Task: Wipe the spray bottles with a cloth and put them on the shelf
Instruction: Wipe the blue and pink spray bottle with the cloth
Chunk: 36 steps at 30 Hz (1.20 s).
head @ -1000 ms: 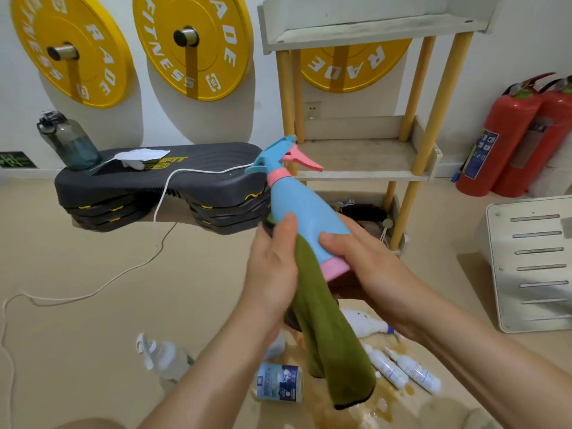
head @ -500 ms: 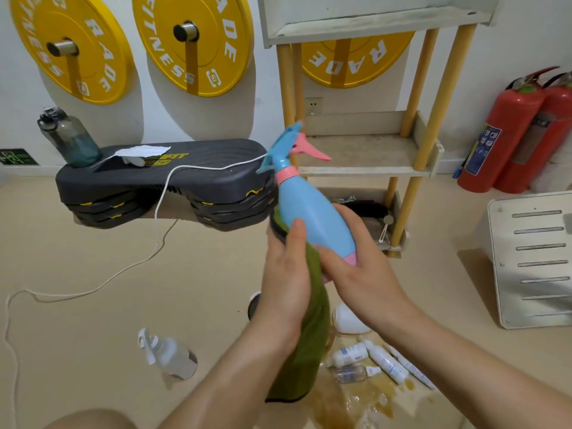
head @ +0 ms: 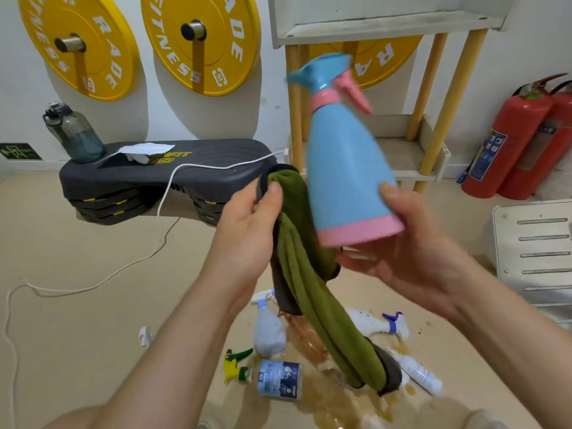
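Nearly upright blue bottle, contents unclear, right hand; cloth, left hand

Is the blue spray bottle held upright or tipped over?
Nearly upright: the blue spray bottle has its nozzle on top, pink base below, leaning slightly.

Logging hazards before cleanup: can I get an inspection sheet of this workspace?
Surface: floor, wet with a brown spill.
Job's things: blue spray bottle held up in front of the shelf; green cloth hanging; other spray bottles lying in the spill.
Clutter: water bottle on step platform.
Grips: left hand grips the cloth; right hand holds the bottle's base.
Cables: white cord trails over platform onto floor.
Surroundings: yellow weight plates, fire extinguishers, white slotted panel.
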Each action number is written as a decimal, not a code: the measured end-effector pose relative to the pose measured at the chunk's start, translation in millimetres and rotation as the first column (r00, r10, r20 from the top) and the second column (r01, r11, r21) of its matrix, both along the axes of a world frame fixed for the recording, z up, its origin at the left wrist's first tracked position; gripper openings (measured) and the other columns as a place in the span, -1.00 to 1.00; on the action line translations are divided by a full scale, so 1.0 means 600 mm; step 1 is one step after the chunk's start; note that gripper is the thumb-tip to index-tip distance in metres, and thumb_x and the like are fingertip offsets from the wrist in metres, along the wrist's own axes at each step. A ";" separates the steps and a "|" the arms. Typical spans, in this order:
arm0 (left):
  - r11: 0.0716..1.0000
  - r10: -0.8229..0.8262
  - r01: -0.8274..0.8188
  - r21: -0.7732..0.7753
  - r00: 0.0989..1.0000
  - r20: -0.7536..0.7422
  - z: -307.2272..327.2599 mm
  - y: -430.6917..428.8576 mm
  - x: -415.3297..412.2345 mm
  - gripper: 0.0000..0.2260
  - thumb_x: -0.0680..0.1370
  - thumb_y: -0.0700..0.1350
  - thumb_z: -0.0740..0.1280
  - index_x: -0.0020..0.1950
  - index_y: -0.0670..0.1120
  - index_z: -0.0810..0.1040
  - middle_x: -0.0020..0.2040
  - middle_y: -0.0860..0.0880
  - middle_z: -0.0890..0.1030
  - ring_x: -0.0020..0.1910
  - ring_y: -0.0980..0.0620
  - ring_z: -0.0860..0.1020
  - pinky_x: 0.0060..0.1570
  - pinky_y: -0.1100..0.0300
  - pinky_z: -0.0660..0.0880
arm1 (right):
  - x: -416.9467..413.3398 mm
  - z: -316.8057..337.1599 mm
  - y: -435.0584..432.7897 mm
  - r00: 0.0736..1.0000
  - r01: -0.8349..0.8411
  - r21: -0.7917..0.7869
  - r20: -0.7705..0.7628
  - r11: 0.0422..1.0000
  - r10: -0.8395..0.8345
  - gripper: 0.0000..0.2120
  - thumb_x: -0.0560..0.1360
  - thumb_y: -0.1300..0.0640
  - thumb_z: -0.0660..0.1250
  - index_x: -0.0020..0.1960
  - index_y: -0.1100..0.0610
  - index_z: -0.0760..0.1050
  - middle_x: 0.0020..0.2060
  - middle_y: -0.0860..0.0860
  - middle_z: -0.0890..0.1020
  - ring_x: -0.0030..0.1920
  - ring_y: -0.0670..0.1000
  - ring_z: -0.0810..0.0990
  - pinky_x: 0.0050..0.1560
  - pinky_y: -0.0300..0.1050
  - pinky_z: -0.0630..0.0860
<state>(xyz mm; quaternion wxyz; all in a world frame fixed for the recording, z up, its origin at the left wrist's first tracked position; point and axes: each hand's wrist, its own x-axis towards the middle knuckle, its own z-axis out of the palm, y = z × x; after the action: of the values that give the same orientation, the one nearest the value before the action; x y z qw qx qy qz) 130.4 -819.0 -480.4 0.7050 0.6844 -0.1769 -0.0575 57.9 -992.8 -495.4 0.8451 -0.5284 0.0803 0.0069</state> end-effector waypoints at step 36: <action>0.722 0.421 -0.524 0.451 0.851 0.315 0.061 0.104 0.044 -0.68 0.43 -0.26 0.28 0.11 0.05 0.37 -0.34 -0.04 0.58 -0.40 -0.05 0.56 -0.37 0.13 0.50 | 0.014 0.010 -0.014 0.962 -0.199 0.220 0.231 0.955 0.147 -0.09 0.00 -0.06 0.73 0.30 0.14 0.55 0.21 0.13 0.63 0.23 0.11 0.61 0.30 0.09 0.49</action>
<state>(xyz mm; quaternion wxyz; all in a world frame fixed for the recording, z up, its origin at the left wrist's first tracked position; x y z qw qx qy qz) 157.1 -756.5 -444.1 0.4629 0.8736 -0.0399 0.1449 66.1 -1001.1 -489.4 0.9029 -0.4245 -0.0583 0.0346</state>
